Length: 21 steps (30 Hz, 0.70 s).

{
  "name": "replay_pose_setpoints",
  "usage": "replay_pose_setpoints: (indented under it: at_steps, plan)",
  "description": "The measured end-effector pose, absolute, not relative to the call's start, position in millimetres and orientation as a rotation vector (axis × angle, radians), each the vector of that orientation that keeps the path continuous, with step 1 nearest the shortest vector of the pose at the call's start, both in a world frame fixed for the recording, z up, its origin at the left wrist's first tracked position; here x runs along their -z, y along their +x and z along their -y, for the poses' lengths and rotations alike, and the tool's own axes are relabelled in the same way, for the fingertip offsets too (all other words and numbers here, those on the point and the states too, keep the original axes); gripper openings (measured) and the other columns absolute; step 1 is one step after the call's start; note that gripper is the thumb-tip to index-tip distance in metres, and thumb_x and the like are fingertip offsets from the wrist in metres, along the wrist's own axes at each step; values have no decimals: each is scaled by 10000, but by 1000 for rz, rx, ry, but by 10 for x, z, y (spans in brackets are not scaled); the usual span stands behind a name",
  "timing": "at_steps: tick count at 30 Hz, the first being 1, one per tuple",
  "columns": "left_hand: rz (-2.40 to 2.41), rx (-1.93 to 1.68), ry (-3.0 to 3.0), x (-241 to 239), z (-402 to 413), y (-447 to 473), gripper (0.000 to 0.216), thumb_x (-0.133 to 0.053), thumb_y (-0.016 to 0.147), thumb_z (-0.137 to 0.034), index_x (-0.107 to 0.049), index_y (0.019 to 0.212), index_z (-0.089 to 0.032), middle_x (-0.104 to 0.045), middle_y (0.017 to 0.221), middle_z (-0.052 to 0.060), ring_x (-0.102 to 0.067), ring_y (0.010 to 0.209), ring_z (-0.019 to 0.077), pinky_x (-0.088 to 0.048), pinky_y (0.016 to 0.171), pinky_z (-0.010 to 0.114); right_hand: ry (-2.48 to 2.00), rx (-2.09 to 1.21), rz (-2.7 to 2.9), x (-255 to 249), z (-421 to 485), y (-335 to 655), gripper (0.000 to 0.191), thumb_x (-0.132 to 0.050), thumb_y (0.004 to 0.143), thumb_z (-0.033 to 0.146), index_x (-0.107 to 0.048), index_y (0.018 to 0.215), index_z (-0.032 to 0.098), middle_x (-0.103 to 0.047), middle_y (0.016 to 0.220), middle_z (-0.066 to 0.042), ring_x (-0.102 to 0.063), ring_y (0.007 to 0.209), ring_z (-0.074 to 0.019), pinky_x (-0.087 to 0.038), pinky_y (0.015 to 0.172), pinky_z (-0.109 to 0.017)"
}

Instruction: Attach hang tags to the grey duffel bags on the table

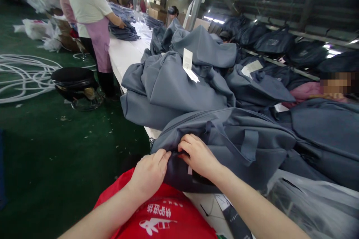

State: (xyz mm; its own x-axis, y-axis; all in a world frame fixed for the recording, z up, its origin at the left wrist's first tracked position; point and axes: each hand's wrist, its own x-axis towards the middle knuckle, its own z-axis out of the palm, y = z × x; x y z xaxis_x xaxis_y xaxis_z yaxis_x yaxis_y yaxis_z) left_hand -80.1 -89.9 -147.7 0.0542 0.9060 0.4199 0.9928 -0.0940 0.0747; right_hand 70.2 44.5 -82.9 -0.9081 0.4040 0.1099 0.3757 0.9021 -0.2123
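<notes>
A blue-grey travel bag [224,130] lies on its side right in front of me, its handle straps slack on top and a long zipper along its upper edge. My left hand [150,173] pinches the bag's near left part, fingertips pressed together. Close beside it, my right hand [198,155] has its fingers curled and gripping the same fabric. A dark fold or opening lies between the two hands; exactly what the fingertips hold there is partly hidden. Below the right wrist a small pale label [190,170] shows.
Similar bags [179,82] with paper tags are heaped beyond on the white table [123,54]. Clear plastic wrapping [308,201] lies at the right. A black stool [75,80] and white tubing [25,74] are on the green floor. Co-workers [89,11] stand left and sit at right.
</notes>
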Motion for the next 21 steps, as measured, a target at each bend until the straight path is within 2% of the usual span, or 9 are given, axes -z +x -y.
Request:
replay_pose_setpoints:
  at_steps: [3,8,16,19,21]
  plan:
    - [1844,496,-2152,1467,875,-845,321,-416,888,-109,-597,1153,-129,-643,965,81,-640,744,173,-516,629,301,-526,-264,2947,845,-470,732,105,-695,798,177,-612,860,196,-587,903,-22,-499,879,-185,-411,789,-314]
    - [1834,342,-2121,1354,839,-842,291,-400,882,-77,-651,1018,-138,-643,883,72,-636,698,166,-514,600,289,-477,-231,2951,854,-471,768,107,-684,813,187,-610,888,201,-608,890,-15,-497,870,-183,-392,788,-308]
    - [1779,-35,-2212,1289,1089,-911,423,-355,784,44,-677,1006,-116,-664,933,124,-661,716,216,-533,569,320,-459,-217,2939,920,-493,713,61,-661,843,239,-622,878,207,-633,883,-9,-515,864,-175,-387,789,-309]
    - [1746,-4,-2238,1405,1204,-973,453,-360,761,59,-686,1016,-125,-689,965,124,-681,741,209,-545,604,305,-430,-237,2956,930,-463,690,42,-659,837,212,-625,863,211,-642,885,1,-525,857,-166,-398,792,-306]
    - [1784,134,-2250,1472,1247,-1053,411,-383,799,8,-685,1020,-162,-695,1008,99,-687,773,192,-552,661,290,-434,-274,2932,897,-420,744,50,-650,839,204,-624,882,208,-645,904,-3,-536,885,-163,-409,827,-300]
